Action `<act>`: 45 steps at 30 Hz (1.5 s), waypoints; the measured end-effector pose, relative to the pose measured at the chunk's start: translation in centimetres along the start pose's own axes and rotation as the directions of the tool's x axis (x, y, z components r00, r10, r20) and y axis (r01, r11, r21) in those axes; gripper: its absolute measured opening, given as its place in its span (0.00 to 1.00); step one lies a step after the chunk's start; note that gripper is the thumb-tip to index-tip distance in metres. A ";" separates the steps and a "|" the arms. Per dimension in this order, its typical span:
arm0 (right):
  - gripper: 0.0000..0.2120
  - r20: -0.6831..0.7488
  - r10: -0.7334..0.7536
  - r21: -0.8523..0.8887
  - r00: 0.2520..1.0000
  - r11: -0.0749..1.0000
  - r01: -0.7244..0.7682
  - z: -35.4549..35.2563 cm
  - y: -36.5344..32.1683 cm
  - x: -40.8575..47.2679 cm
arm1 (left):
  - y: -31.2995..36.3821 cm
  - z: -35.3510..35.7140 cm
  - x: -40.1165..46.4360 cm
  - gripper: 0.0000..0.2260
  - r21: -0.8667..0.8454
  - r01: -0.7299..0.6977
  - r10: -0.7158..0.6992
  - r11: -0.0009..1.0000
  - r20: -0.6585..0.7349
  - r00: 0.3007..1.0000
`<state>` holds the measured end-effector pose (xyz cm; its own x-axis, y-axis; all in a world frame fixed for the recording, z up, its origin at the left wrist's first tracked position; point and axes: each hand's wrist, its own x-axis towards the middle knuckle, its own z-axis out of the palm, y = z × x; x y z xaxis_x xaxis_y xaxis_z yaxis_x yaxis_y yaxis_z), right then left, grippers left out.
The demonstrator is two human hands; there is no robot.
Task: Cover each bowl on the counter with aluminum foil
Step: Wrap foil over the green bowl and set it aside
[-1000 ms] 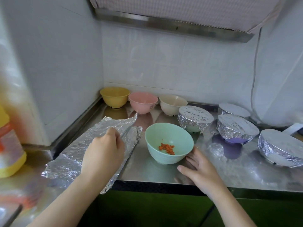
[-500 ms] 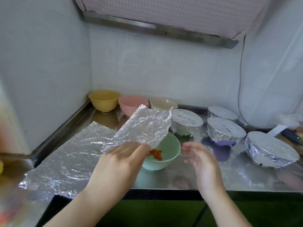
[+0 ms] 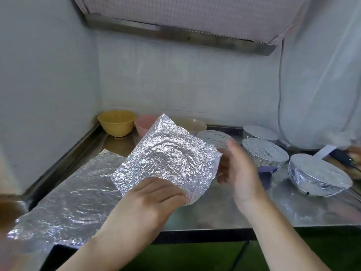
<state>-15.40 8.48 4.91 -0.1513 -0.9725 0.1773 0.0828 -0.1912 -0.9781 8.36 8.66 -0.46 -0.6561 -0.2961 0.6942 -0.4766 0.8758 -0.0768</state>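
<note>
Our left hand (image 3: 156, 194) pinches a foil sheet (image 3: 168, 159) by its near edge, lifted above the table (image 3: 224, 212) to spread over an uncovered bowl. Our right hand (image 3: 236, 171), fingers relaxed, reaches for the far edge to steady it; spare foil (image 3: 66, 200) lies left.

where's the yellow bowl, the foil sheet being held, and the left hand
yellow bowl (image 3: 116, 124): head view, outer front wall
held foil sheet (image 3: 168, 159): head view, crinkled centre
left hand (image 3: 154, 196): head view, back of hand

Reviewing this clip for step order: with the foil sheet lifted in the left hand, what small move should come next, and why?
Probably the right hand should pinch the foil sheet's free right edge, so both hands can spread it flat. The left hand grips only its near edge, and the right hand hovers open beside it.
</note>
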 end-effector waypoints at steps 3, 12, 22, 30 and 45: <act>0.21 0.083 -0.067 -0.071 0.994 0.995 0.073 -0.1 0.2 -0.3 | 0.2 -0.5 0.4 0.11 0.006 -0.012 0.012 1.000 0.001 1.000; 0.07 -0.184 -0.056 -0.268 0.981 0.963 0.005 -0.1 1.5 0.8 | 1.1 -3.2 1.3 0.12 -0.205 0.197 -0.195 0.959 0.032 0.980; 0.11 -0.234 0.187 0.091 0.954 0.981 -0.170 -1.2 3.2 1.5 | -0.4 -2.7 1.4 0.09 -0.306 0.749 -0.796 0.587 -0.049 0.603; 0.05 -0.219 0.159 0.012 0.963 0.987 -0.160 -0.8 3.3 1.8 | -5.0 -4.7 0.0 0.15 -0.298 0.954 -0.891 0.028 0.425 0.159; 0.03 -0.078 0.102 -0.205 0.992 0.972 -0.116 -1.5 2.7 2.4 | -3.6 -3.0 1.2 0.14 -0.696 0.665 -0.892 -0.272 0.441 0.097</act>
<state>-17.00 5.82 2.56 -0.2184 -0.9735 0.0677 -0.1044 -0.0456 -0.9935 11.02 6.33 2.85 0.1033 -0.9783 -0.1796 0.1005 -0.1694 0.9804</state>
